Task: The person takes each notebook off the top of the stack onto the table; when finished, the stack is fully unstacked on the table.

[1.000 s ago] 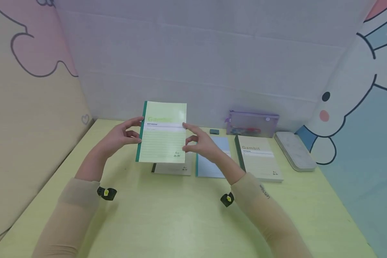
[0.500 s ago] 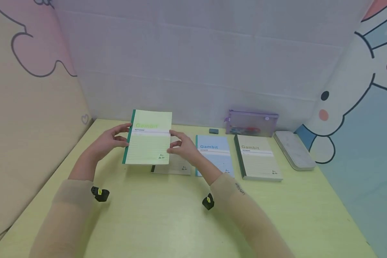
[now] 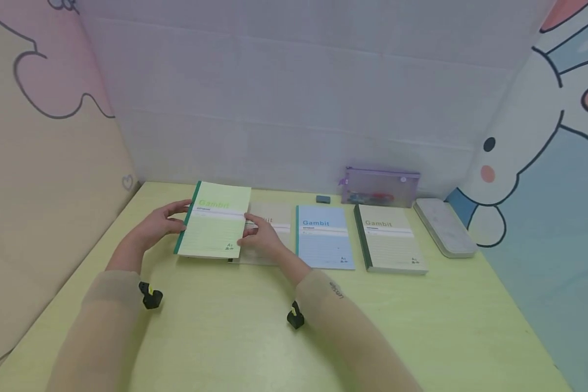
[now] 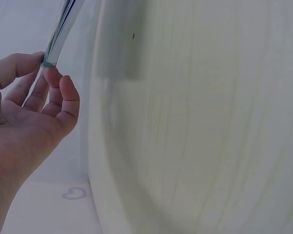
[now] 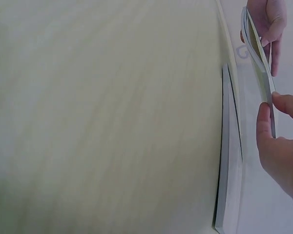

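Note:
Both hands hold a pale green Gambit notebook (image 3: 215,231) by its opposite long edges, cover up, above the left part of the table. My left hand (image 3: 154,224) pinches the dark green spine side; in the left wrist view its thumb and fingers (image 4: 52,75) meet at the spine. On the opposite edge my right hand (image 3: 262,237) pinches the page side, as the right wrist view shows with thumb and finger (image 5: 264,117) on the edge. The green notebook overlaps a beige notebook (image 3: 278,212) lying on the table, which is partly hidden by it and my right hand.
Right of the beige notebook lie a blue notebook (image 3: 325,245) and a thicker beige notebook with dark spine (image 3: 394,247). A grey case (image 3: 445,227) lies at the far right. A purple pencil pouch (image 3: 379,188) and a small blue eraser-like block (image 3: 323,199) stand near the back wall.
The green notebook has moved left and down toward the table in both hands. More of the beige and blue notebooks now shows.

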Demonstrator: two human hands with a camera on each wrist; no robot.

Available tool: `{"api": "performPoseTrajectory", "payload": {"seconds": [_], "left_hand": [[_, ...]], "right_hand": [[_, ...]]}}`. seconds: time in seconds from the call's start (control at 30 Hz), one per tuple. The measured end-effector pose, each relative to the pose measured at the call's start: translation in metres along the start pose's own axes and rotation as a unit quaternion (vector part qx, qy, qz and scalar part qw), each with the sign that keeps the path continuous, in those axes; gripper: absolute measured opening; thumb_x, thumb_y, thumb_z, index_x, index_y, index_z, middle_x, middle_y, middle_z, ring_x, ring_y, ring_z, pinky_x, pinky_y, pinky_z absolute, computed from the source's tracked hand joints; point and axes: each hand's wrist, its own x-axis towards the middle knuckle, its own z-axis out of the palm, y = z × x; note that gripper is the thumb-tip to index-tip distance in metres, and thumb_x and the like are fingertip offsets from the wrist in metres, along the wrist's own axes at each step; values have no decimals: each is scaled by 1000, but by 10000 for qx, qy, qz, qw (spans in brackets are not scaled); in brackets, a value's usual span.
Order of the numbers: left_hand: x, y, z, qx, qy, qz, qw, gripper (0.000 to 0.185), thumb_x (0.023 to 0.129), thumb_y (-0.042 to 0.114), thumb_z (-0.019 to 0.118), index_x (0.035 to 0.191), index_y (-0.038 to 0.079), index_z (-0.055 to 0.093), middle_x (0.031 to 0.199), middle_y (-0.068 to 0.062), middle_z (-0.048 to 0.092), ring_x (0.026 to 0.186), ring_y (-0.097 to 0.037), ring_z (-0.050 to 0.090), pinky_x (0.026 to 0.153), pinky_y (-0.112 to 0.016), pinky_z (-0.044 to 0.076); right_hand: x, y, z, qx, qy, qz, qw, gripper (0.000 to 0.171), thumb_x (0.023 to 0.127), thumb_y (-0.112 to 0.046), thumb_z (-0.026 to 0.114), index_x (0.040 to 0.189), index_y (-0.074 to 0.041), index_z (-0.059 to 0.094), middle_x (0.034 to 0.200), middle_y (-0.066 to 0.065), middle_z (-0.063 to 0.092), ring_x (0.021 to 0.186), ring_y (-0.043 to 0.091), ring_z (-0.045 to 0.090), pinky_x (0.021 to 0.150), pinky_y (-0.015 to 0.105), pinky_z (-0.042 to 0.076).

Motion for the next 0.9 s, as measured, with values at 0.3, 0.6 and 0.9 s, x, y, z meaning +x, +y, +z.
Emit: {"api": "performPoseTrajectory", "payload": {"seconds": [0.3,0.6,0.9], "left_hand": [[9,-22,-7,30,144,-293,9995,70,91,2,52,152,13,18,154,-16,22,114,-24,46,82,-20,46],[10,-35,-10,-71,-44,-477,9988,70,92,3,52,152,12,18,155,-18,19,124,-31,41,81,-21,48],[12,-45,-12,-51,52,-541,9985,69,93,4,51,152,8,16,153,-22,21,130,-34,34,78,-16,46]], "right_hand": [[7,2,17,-263,63,20,9996,77,78,-4,76,144,-16,39,96,8,64,80,7,58,64,20,45],[8,9,23,-502,-92,119,9986,77,78,-5,75,145,-13,37,96,8,65,81,8,58,70,19,45],[10,10,29,-423,-217,287,9985,76,80,-6,75,145,-13,37,112,9,63,101,16,62,83,24,51]]}}
